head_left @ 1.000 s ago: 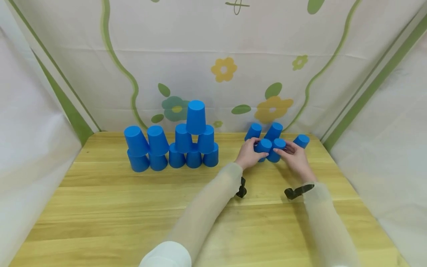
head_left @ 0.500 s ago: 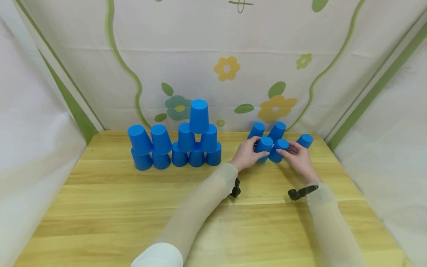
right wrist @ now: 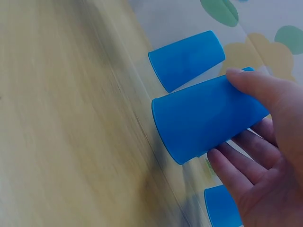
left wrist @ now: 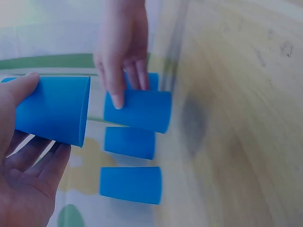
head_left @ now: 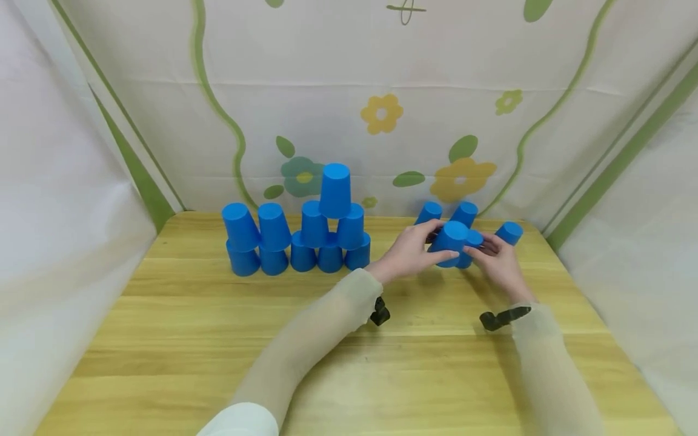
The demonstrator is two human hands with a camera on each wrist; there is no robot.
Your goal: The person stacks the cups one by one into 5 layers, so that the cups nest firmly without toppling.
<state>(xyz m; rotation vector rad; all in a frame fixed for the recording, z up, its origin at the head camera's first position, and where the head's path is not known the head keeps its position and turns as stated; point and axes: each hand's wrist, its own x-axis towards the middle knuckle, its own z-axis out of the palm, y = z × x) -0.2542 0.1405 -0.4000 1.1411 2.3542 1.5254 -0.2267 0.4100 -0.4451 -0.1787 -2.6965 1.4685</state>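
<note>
My left hand (head_left: pixel 406 254) grips an upside-down blue plastic cup (head_left: pixel 451 245) between thumb and fingers. In the left wrist view this cup (left wrist: pixel 52 111) is apart from the others, its wide rim facing the table. Just behind it in the head view, my right hand (head_left: pixel 498 263) holds a second blue cup (right wrist: pixel 208 118), thumb on one side and fingers on the other. The left cup partly hides the right one in the head view. Two more upturned cups (head_left: pixel 429 212) (head_left: pixel 465 213) stand behind the hands, and a single cup (head_left: pixel 509 232) is to their right.
Left of the hands, upturned blue cups form a stacked wall: a lower row (head_left: pixel 273 261), a second layer (head_left: pixel 240 227) and one top cup (head_left: pixel 335 191). A flowered curtain (head_left: pixel 425 66) hangs right behind the wooden table (head_left: pixel 349 363), with white cloth on both sides.
My left hand has lifted its cup and brought it slightly right, so it now overlaps the right hand's cup. The right hand stays nearly still. The head view has shifted a little.
</note>
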